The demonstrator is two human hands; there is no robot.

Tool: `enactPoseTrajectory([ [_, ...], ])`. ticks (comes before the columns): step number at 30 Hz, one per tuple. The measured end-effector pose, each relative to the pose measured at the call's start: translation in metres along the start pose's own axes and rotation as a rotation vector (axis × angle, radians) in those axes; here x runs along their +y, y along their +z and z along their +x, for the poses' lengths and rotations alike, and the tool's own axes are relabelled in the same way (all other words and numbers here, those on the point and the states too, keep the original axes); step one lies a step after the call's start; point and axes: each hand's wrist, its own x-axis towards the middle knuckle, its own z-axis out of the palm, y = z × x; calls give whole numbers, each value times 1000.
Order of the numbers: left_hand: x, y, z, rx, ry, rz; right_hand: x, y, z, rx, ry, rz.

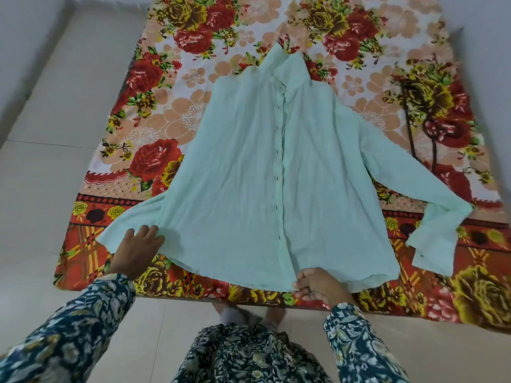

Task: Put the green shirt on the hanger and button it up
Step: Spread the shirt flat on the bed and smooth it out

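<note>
A pale green long-sleeved shirt [265, 161] lies spread flat, front up, on a floral sheet, collar pointing away from me. Its button placket runs down the middle and looks closed along most of its length. My left hand [139, 246] rests flat on the shirt's lower left side, where the left sleeve meets the hem. My right hand [318, 286] pinches the bottom hem close to the placket. No hanger is in view.
The red and orange floral sheet [193, 78] covers the floor under the shirt. Pale floor tiles [41, 161] surround it on the left and near me. My patterned sleeves and dress fill the bottom edge.
</note>
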Motion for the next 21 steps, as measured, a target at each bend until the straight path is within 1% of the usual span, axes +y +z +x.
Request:
enactPoseTrajectory([
  [2,0,5,-1,-16,7,39,5,9,4,36,6,-61],
  [6,12,-2,1,-87,-68,87,8,22,10,89,-15,-133],
  [9,40,-26,7,-102,-162,93,5,26,13,92,-16,-166],
  [11,65,-43,12,-66,-172,49,-2,24,14,119,13,-233],
  [13,96,-55,18,9,-86,-59,-9,18,17,199,-10,-284],
  [14,113,-59,21,46,0,-143,-11,16,19,258,-48,-300],
  [16,149,-62,24,99,247,-294,-12,12,22,343,-139,-356],
  [18,174,-60,25,106,483,-367,-9,12,26,317,-204,-412],
  [19,179,-58,27,89,547,-372,-9,12,27,295,-217,-418],
  [21,178,-55,32,43,560,-390,-16,12,26,277,-226,-394],
])
